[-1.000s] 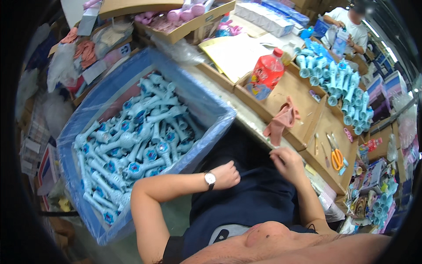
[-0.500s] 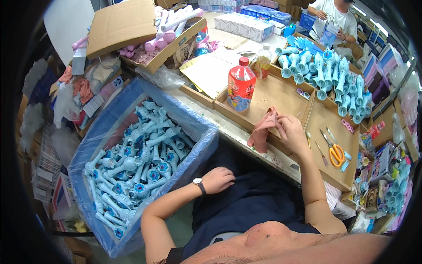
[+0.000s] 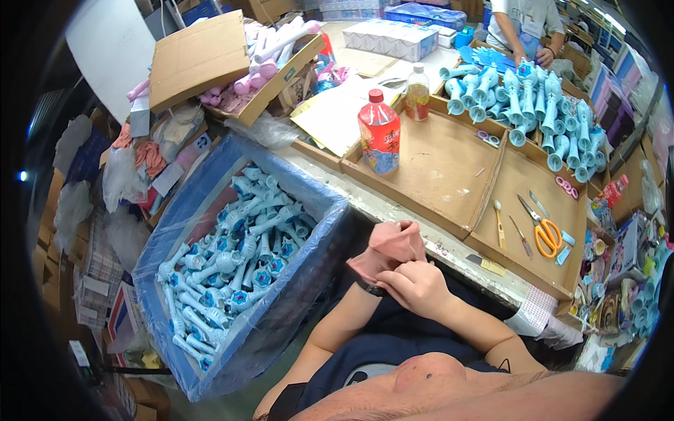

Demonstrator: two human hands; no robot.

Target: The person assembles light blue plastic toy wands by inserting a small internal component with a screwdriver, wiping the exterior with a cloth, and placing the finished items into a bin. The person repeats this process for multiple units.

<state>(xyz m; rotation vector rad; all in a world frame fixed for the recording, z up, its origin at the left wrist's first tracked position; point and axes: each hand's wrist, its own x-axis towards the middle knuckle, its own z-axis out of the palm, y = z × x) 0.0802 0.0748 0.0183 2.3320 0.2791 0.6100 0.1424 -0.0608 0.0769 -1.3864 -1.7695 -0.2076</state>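
Note:
A salmon-pink glove (image 3: pixel 394 244) covers my left hand, over the gap between the table edge and my lap. The fingers inside it are hidden, so their pose does not show. At the left wrist, by the dark watch strap (image 3: pixel 371 287), my right hand (image 3: pixel 419 286) pinches the edge of the glove with bent fingers. To the left of both hands stands a blue plastic-lined bin (image 3: pixel 263 316) heaped with light-blue toy wand handles (image 3: pixel 235 238), several bearing blue flower-shaped ends.
Wooden trays (image 3: pixel 439 172) on the table hold a red-labelled bottle (image 3: pixel 380 133), a smaller bottle (image 3: pixel 417 95), orange-handled scissors (image 3: pixel 547 235) and a brush (image 3: pixel 499 224). Blue horn-shaped parts (image 3: pixel 519 105) pile up at the far right; a person (image 3: pixel 523 28) works behind them. Pink parts fill a carton (image 3: pixel 281 81).
The pink glove has moved from the tray edge to my lap and now covers my left hand. My right hand came down and left with it; my left hand rose to meet it.

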